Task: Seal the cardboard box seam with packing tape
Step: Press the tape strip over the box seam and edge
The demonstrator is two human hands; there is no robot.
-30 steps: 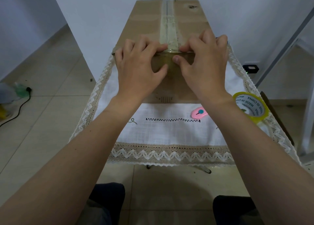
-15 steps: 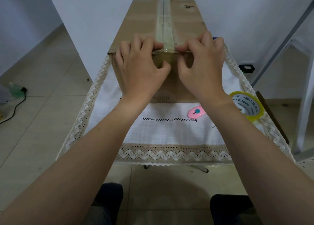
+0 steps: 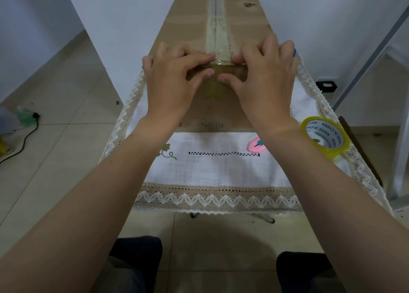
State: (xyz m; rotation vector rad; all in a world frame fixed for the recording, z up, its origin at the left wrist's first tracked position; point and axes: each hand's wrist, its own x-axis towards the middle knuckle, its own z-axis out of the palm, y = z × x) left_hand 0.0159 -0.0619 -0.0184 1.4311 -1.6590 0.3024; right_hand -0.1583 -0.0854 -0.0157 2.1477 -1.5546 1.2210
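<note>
Packing tape roll [image 3: 325,137]: core printed "MADE IN CHINA", at the tablecloth's [image 3: 217,173] right edge, near a pink cutter [image 3: 256,145]. Cardboard box [image 3: 190,22]: far end; the print on its near face is unreadable. Your left hand [image 3: 172,80] and right hand [image 3: 265,77], fingers bent, pinch the tape strip [image 3: 218,26] over the box's near top edge, thumbs on its front face

Counts: 2 hands, left hand [image 3: 172,80] and right hand [image 3: 265,77]. 1 cardboard box [image 3: 188,26], 1 tape strip [image 3: 217,33], 1 tape roll [image 3: 325,137] right, 1 pink cutter [image 3: 256,145] near, 1 tablecloth [image 3: 221,173], 1 black cable [image 3: 22,142] left, 1 black device [image 3: 326,86] far right.
</note>
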